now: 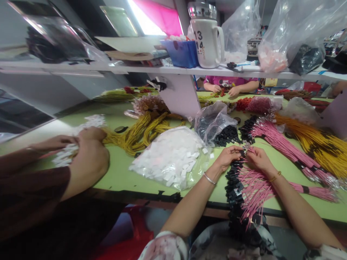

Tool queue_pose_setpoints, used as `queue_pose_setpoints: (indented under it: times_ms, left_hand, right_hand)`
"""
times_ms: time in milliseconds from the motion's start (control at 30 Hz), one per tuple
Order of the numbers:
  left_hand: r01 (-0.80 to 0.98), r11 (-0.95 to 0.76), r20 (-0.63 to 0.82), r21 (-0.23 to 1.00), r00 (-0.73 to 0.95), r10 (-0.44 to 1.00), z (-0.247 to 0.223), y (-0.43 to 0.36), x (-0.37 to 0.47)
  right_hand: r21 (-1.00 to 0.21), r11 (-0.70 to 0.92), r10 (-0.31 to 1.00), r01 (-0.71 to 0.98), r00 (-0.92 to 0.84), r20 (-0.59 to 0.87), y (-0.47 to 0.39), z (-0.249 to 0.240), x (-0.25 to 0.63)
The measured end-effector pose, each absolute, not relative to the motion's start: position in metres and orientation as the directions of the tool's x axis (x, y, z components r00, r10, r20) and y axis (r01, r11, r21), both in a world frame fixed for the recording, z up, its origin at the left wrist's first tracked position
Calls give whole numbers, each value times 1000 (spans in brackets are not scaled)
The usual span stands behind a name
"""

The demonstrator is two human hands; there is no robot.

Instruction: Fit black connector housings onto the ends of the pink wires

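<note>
My left hand, with a silver bangle at its wrist, pinches a small black connector at its fingertips. Close beside it, my right hand is closed on the end of a pink wire, and the fingertips of both hands nearly meet. Fingers partly hide the connector and the wire tip. Below my hands hangs a fan of pink wires with black connectors along its left side, reaching over the table edge. Loose black connectors lie just beyond my left hand.
A clear bag of white connectors lies left of my hands, yellow wire coils behind it. Pink wire bundles and orange wires lie right. A co-worker's hands work at left. Overhead, a shelf holds a mug.
</note>
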State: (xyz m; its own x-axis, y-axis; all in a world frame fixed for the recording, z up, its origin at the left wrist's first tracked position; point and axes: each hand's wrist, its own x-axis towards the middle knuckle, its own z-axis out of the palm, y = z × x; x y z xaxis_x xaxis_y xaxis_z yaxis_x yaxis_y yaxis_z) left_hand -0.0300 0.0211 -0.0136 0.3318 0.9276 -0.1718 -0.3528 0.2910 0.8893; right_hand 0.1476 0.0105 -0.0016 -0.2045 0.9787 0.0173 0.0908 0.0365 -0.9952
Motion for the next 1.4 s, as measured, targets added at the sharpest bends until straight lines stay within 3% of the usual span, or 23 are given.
queue_pose_setpoints:
  times_ms: [500, 1033, 1200, 1300, 1400]
  left_hand:
    - [-186, 120, -77, 975, 223, 972, -25, 17, -19]
    - [-154, 96, -60, 983, 226, 972, -18, 16, -20]
    - [-62, 116, -99, 991, 230, 968, -20, 12, -11]
    - [-19, 165, -149, 986, 336, 930, -17, 14, -20]
    - [88, 158, -181, 984, 434, 882, -15, 22, -41]
  right_hand:
    - [-917, 195, 971, 348, -200, 131, 16, -18, 153]
    - [-969, 91, 962, 230, -271, 26, 13, -8, 159]
    - [-950, 127, 963, 284, -266, 49, 14, -12, 156]
    - [-935, 156, 971, 318, -221, 87, 14, -8, 158]
    - [-975, 123, 983, 184, -161, 93, 13, -1, 158]
